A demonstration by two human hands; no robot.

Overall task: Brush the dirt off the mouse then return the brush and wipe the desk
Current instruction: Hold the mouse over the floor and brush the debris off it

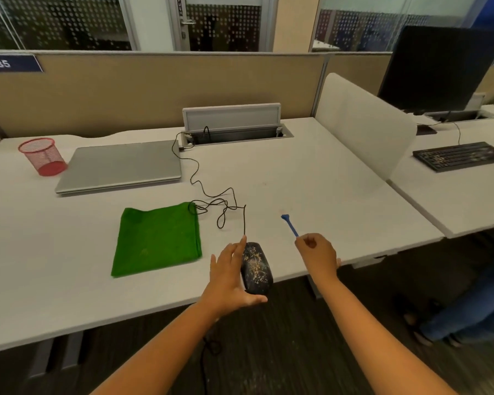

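Observation:
A black wired mouse [256, 267], speckled with tan dirt, sits near the front edge of the white desk [311, 172]. My left hand [231, 276] cups its left side and rear, fingers spread along it. My right hand [317, 253] pinches the lower end of a thin blue brush [290, 223], whose head points away over the desk, right of the mouse. A green cloth [156, 239] lies flat on the desk to the left of the mouse. The mouse cable [208, 199] loops across the desk toward the back.
A shut grey laptop [120, 166] and a red mesh cup [42, 156] stand at the back left. An open cable hatch [231, 128] sits at the back centre. A white divider [362, 126] separates the neighbouring desk with a keyboard [459, 155] and monitor [437, 69].

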